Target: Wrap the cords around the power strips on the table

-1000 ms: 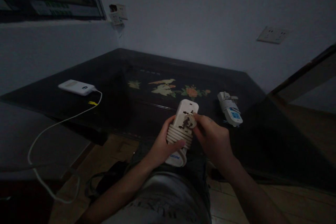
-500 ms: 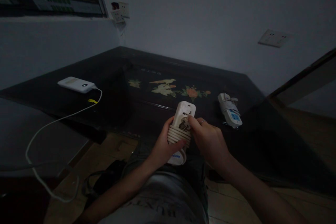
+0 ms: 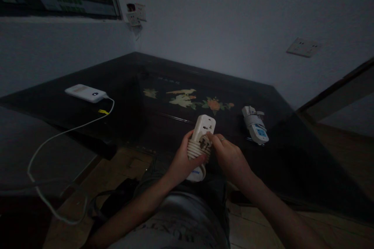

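A white power strip (image 3: 205, 122) is held over the table's near edge, its cord (image 3: 195, 150) wound several turns around the middle. My left hand (image 3: 182, 161) is closed around the strip and the cord, with the thumb across the coils. The plug (image 3: 205, 142) at the cord's end lies on the strip's face, its prongs showing. My right hand (image 3: 229, 153) is closed, with thumb and forefinger pinching the plug's edge. Below the coils, a loop of cord hangs beside blue lettering on the strip's lower end.
A second power strip (image 3: 258, 132), wrapped in its own cord, lies on the right of the dark table (image 3: 163, 132). On the left is a white device (image 3: 86, 92) with a cable (image 3: 58, 134) trailing off the edge. Wall sockets (image 3: 303, 47) are behind.
My right hand's fingertips have shifted slightly down at the plug, and the plug has turned so its prongs show more clearly. My left hand keeps its hold on the power strip.
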The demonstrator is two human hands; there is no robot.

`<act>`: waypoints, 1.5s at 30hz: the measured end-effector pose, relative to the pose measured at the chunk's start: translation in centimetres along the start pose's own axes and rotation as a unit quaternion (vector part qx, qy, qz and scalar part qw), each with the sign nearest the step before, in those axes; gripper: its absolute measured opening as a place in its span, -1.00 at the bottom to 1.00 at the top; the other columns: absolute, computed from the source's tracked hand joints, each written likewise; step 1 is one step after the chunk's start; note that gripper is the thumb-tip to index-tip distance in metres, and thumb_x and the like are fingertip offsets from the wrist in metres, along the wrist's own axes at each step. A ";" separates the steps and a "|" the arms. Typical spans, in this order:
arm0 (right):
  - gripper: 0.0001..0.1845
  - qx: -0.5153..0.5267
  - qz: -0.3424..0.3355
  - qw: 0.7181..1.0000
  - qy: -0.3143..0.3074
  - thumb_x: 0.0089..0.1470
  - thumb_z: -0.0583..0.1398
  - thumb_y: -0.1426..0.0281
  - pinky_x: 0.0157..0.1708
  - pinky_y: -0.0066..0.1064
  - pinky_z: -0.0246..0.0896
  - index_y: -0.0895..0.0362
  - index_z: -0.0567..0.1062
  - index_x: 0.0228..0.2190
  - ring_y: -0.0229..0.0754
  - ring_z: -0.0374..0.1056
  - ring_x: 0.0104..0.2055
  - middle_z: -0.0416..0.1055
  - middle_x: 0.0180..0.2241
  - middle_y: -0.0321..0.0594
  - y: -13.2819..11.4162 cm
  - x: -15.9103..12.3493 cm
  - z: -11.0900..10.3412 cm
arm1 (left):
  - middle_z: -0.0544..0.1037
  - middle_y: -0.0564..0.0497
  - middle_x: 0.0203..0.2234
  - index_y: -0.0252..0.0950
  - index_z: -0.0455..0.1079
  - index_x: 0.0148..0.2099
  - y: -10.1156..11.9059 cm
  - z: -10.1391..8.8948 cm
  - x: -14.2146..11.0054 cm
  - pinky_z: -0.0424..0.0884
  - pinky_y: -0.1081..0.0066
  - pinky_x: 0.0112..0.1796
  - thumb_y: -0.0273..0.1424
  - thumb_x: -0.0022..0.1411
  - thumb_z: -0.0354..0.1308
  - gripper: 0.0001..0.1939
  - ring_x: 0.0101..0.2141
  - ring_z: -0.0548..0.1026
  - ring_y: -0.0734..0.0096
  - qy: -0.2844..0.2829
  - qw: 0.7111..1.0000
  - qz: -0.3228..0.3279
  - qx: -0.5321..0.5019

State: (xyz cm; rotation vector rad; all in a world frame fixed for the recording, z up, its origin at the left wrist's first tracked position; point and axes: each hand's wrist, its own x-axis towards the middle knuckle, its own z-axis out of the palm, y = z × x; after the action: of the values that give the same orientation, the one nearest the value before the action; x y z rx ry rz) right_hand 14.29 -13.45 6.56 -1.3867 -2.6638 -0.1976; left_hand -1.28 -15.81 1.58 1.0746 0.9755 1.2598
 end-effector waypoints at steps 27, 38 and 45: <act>-0.55 -0.067 -0.031 0.996 0.050 0.13 0.07 0.53 -0.54 -0.53 0.10 0.04 0.37 0.05 -0.21 0.36 -0.34 0.44 -0.26 -0.12 1.1 -0.3 0.7 | 0.42 -0.14 0.01 -0.27 0.11 0.20 -0.4 0.2 0.4 0.34 0.28 -0.05 -0.40 -0.04 0.33 -0.23 -0.03 0.42 0.16 0.001 0.999 -0.006 -0.037; -0.50 -0.085 -0.056 0.993 0.065 0.09 0.05 0.62 -0.45 -0.47 0.25 0.07 0.39 0.04 -0.14 0.41 -0.27 0.48 -0.20 -0.09 0.7 -0.8 0.2 | 0.38 -0.16 0.04 -0.27 0.09 0.20 0.2 0.4 1.1 0.36 0.29 -0.06 -0.44 -0.05 0.35 -0.21 -0.03 0.41 0.16 -0.019 1.000 -0.013 -0.006; -0.51 0.083 -0.040 0.986 0.137 0.15 0.02 0.60 -0.22 -0.36 0.35 0.04 0.38 0.07 -0.14 0.39 -0.15 0.42 -0.12 -0.06 1.3 -0.4 0.3 | 0.43 -0.13 0.00 -0.24 0.15 0.18 -0.1 0.0 1.5 0.39 0.29 -0.09 -0.40 -0.08 0.38 -0.22 -0.08 0.45 0.19 -0.026 0.992 -0.060 -0.107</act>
State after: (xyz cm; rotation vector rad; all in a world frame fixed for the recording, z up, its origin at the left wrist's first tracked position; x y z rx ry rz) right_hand 15.54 -12.95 6.30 -1.1158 -2.4471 -0.1569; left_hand -1.10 -14.30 1.51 0.8663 0.8316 1.2019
